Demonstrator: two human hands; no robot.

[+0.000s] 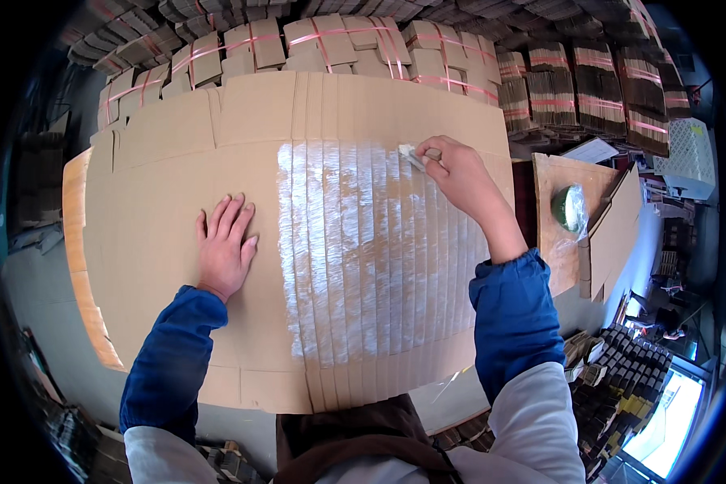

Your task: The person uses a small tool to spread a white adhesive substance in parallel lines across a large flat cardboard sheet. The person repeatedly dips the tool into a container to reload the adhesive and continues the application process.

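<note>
My left hand lies flat on a brown cardboard sheet, its fingers spread. My right hand grips a small brush whose whitened end touches the far right part of a coated area. That area is a row of overlapping cardboard strips, smeared with a wet, shiny white paste like glue. The coat looks thick at the left and patchy in the middle. Most of the brush handle is hidden in my fingers.
Bundles of folded cardboard tied with pink straps stand behind the sheet. At the right, a wooden board bears a green bowl lined with clear plastic. Loose cardboard panels lean beside it. More stacked cardboard stands at the lower right.
</note>
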